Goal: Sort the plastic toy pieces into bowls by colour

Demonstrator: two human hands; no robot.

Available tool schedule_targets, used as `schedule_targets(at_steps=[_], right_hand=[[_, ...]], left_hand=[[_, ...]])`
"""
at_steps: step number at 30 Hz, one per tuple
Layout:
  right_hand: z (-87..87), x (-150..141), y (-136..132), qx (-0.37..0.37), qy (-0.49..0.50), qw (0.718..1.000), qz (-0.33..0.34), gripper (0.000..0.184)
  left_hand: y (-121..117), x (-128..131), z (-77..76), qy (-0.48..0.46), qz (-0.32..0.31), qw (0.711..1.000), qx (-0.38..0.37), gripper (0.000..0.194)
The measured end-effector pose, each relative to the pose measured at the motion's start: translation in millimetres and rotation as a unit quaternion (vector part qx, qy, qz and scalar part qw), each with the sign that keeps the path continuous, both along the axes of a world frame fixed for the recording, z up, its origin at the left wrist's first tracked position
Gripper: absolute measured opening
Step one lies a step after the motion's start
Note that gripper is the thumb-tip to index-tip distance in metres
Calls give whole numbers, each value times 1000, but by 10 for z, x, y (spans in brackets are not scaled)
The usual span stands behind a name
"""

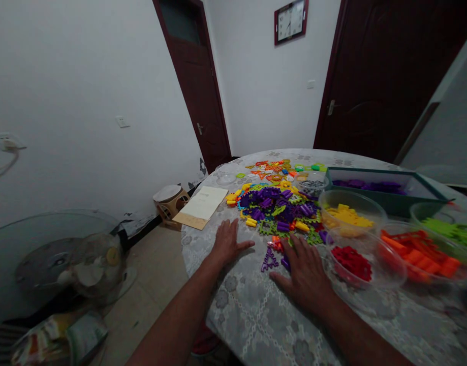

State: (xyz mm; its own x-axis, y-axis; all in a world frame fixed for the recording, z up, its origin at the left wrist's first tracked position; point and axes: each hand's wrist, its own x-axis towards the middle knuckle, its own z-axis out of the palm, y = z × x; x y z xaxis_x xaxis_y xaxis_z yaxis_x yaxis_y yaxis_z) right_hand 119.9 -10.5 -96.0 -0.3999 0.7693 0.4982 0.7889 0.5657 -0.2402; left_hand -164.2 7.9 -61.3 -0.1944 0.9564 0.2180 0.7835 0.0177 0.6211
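My left hand (pixel 226 241) lies on the patterned tablecloth with its fingers stretched out and the thumb pointing right, holding nothing. Over the near edge of the toy pieces, my right hand (pixel 304 264) rests with its fingers spread. Beside its thumb is a purple triangular plastic piece (pixel 270 260), and small orange pieces (pixel 275 244) are by its fingertips. Some purple pieces are partly hidden under that hand. Beyond both hands spreads a pile of purple, yellow and green plastic building pieces (pixel 271 201).
Clear bowls of yellow pieces (pixel 347 217), red pieces (pixel 352 263), orange pieces (pixel 419 254) and green pieces (pixel 452 230) stand at the right. Behind them is a dark green box (pixel 404 203) with purple pieces. A paper sheet (pixel 207 202) lies left, near the table edge.
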Motion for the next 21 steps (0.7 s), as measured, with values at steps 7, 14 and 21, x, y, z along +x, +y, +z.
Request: schedule_targets(at_steps=[7, 14, 21], right_hand=[[-35, -33, 154, 6, 51, 998, -38, 56], [-50, -137, 317, -45, 170, 984, 3, 42], [200, -393, 350, -143, 287, 945, 59, 43]], left_hand=[[-92, 495, -74, 2, -163, 987, -1, 116], [-108, 858, -141, 97, -165, 981, 9, 132], [18, 960, -175, 101, -101, 988, 55, 107]])
